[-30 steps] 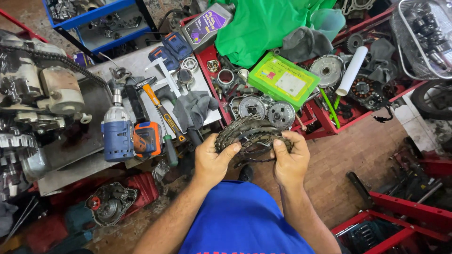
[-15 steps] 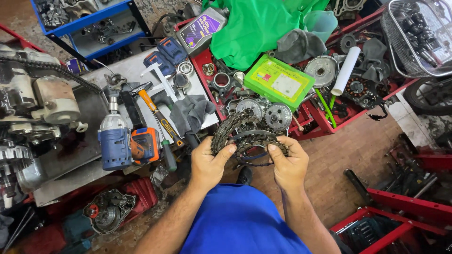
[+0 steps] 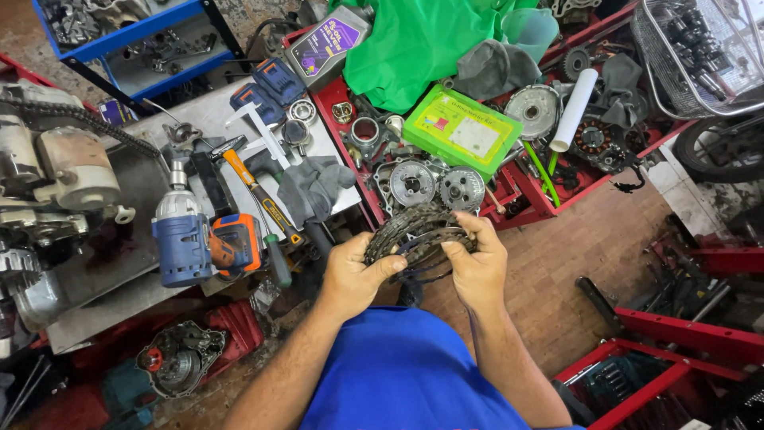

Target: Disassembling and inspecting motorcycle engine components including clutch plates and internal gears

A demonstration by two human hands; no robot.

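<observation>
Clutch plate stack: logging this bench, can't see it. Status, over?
Left hand and right hand each grip the clutch plate stack, fanned, held over the floor. Gears in the red tray beyond; nothing blocking.

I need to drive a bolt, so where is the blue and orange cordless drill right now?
In the head view, the blue and orange cordless drill lies on the grey metal bench, beyond the left hand, beside the orange-handled hammer.

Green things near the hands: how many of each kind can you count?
Green cloth: 1
Green box: 1
Green cup: 1
Green-handled screwdriver: 1
Total: 4
Both hands, left and right, hold a stack of ring plates.
</observation>
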